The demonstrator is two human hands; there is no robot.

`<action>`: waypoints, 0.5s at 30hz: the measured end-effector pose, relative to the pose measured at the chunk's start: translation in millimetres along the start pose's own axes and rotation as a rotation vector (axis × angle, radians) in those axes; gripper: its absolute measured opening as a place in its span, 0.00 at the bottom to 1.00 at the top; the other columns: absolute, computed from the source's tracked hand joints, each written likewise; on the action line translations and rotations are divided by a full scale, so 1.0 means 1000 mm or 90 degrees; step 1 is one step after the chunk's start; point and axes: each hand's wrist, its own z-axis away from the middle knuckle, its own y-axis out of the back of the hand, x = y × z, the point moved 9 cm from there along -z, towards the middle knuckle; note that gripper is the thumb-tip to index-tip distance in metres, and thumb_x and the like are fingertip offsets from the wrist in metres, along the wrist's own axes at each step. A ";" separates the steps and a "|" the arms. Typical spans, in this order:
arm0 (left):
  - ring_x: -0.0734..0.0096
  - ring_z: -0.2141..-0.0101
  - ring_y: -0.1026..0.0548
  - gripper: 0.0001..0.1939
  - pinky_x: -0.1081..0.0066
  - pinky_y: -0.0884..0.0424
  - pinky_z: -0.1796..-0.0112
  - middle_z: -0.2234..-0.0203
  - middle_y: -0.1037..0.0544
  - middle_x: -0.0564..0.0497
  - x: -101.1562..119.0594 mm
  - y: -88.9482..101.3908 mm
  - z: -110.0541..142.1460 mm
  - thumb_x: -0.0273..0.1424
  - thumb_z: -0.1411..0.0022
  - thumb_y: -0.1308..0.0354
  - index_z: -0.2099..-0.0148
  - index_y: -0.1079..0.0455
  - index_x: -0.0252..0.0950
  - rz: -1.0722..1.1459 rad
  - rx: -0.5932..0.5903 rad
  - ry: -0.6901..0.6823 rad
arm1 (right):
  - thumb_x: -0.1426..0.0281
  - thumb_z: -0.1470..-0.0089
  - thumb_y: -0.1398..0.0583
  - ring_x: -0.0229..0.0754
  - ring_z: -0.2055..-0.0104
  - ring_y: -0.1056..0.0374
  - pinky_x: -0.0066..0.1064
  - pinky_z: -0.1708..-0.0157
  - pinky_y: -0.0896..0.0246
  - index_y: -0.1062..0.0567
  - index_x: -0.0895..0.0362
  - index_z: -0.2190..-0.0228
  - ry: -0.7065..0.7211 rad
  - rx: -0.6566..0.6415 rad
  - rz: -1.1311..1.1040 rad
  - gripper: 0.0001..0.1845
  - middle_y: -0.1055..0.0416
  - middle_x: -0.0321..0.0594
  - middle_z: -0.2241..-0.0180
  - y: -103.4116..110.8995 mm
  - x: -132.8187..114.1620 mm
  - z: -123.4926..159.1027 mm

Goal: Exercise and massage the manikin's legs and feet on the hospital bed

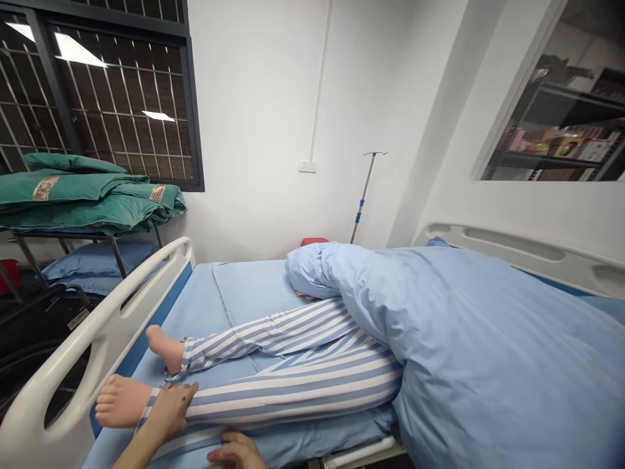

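The near striped trouser leg is the thing in hand; it covers a leg of a lying figure, probably a care mannequin, and it rests lengthwise on the bed, with the bare near foot coming out of its cuff and pointing to the footboard. The left hand lies over the ankle part, its fingers bent across the cloth; I cannot tell if it is clamped on the leg or only resting there. The right hand, partly cut by the lower edge of the view, is just beside the leg, at the near side of the mattress, with its fingers apart and with nothing visible in them. I judge that the step in hand is handling the lower leg or its cuff, and that any lift or turn from here calls for the right hand to support under the calf while the left steadies the ankle. Beyond this leg lies the far foot, in its own striped cuff. A blue quilt covers the figure above the thighs. Farther out stand the white footboard and, behind the bed, a drip stand.
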 end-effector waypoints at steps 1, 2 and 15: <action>0.52 0.55 0.29 0.31 0.55 0.38 0.55 0.56 0.25 0.44 -0.001 0.011 0.003 0.22 0.57 0.52 0.47 0.35 0.38 -0.003 0.010 0.000 | 0.66 0.71 0.37 0.46 0.70 0.28 0.32 0.72 0.40 0.32 0.54 0.71 0.016 -0.015 -0.065 0.18 0.25 0.41 0.70 -0.003 -0.009 0.001; 0.51 0.56 0.29 0.30 0.55 0.38 0.56 0.56 0.25 0.43 -0.001 0.022 0.006 0.22 0.57 0.52 0.48 0.35 0.38 -0.005 0.021 0.000 | 0.65 0.70 0.36 0.46 0.68 0.28 0.31 0.71 0.39 0.32 0.55 0.73 0.045 -0.023 -0.125 0.17 0.25 0.41 0.68 -0.004 -0.019 0.002; 0.51 0.60 0.26 0.24 0.55 0.35 0.60 0.60 0.23 0.43 0.005 0.072 0.027 0.25 0.53 0.53 0.52 0.32 0.39 -0.039 0.043 0.014 | 0.54 0.65 0.39 0.48 0.57 0.33 0.44 0.56 0.40 0.31 0.52 0.73 0.321 0.072 -0.249 0.18 0.27 0.39 0.63 0.075 -0.106 0.065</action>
